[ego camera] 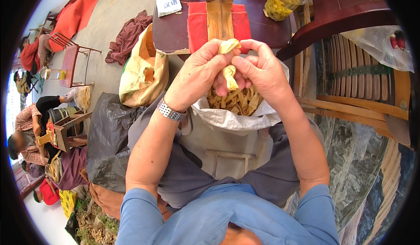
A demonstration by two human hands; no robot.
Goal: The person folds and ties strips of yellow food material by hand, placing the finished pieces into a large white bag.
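Observation:
Between both hands is a pale yellow, knotted plant-like strip, one part of it standing up above the fingers and a twisted end hanging below. My left hand pinches it from the left, with a metal-band watch on the wrist. From the right, my right hand has its thumb and fingers closed on the same strip. Just beyond the hands, a wooden block with a groove lies on a red cloth. Below them, a white woven sack holds many brownish strips.
The dark red table bears a glass jar with yellow contents and a white packet. An open yellowish sack and black plastic lie at left; a slatted wooden chair is at right. Several people sit far left.

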